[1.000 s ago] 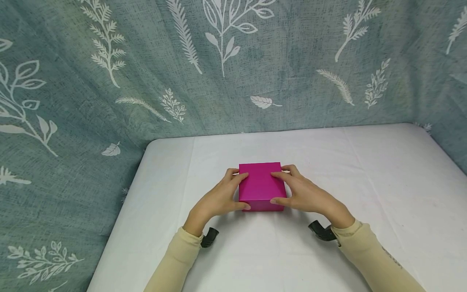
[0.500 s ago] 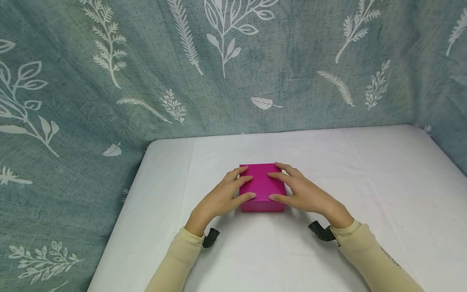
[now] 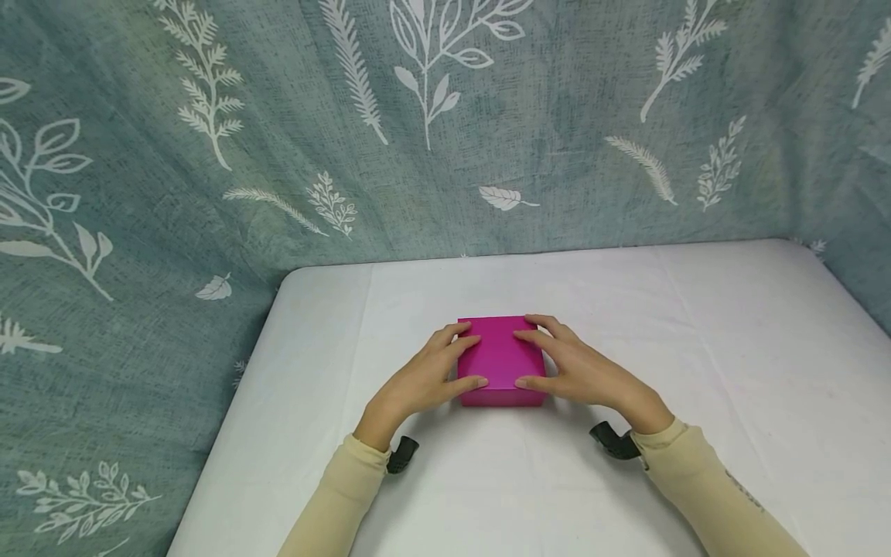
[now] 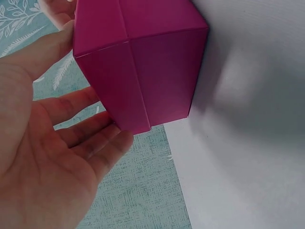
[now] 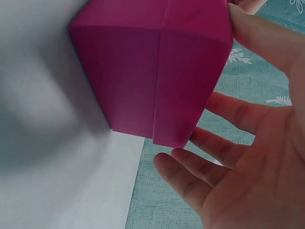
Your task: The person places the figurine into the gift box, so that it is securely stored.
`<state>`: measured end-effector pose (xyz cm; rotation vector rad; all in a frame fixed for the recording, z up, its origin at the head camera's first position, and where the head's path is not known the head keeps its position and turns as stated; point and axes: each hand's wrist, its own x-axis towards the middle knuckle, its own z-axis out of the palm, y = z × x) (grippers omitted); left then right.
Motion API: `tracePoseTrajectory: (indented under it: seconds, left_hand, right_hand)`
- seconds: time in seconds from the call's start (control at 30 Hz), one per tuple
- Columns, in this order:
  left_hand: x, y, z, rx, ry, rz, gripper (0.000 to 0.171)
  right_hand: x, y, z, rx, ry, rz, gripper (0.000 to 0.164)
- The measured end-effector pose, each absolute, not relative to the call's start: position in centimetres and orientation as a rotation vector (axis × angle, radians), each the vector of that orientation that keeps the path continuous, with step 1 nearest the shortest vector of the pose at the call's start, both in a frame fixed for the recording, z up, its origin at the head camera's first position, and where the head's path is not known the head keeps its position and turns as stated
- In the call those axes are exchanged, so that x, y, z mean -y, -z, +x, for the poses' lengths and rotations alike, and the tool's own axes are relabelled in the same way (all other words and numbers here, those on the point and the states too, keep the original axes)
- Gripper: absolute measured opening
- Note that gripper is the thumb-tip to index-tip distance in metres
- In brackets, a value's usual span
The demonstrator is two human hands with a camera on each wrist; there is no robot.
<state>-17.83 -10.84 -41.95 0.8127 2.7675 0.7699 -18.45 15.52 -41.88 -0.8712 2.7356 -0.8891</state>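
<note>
A magenta lidded box (image 3: 500,363) sits on the white-covered table in the middle of the head view. Its lid (image 4: 102,71) fits over the upper part of the base (image 4: 167,78), and a seam line between them shows in both wrist views. My left hand (image 3: 418,375) rests its fingertips and thumb on the left of the lid's top. On the right of the lid, my right hand (image 3: 588,371) does the same, thumb near the front edge. Fingers of both hands are spread and fairly straight. What is inside the box is hidden.
The white tablecloth (image 3: 334,309) lies under the box and arms. A teal curtain with white leaf prints (image 3: 557,155) hangs behind and at the sides. A dark wrist-camera piece sticks out below each sleeve (image 3: 334,495).
Both thumbs have gone from the box's front side up onto the lid, and the other fingers have shifted over its top. The lid has sunk slightly on the base.
</note>
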Motion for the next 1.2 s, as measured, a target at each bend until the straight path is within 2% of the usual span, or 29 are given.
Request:
tracePoseTrajectory:
  seconds: [0.57,1.2]
  left_hand:
    - [10.57,42.22,-18.06,-2.773,-0.792,0.768,0.072]
    - [10.76,42.3,-18.05,-2.78,-0.774,0.745,0.073]
  right_hand:
    - [-15.45,41.99,-18.46,-2.829,0.72,-0.826,0.074]
    - [-15.11,41.94,-18.17,-2.915,0.567,-0.894,0.073]
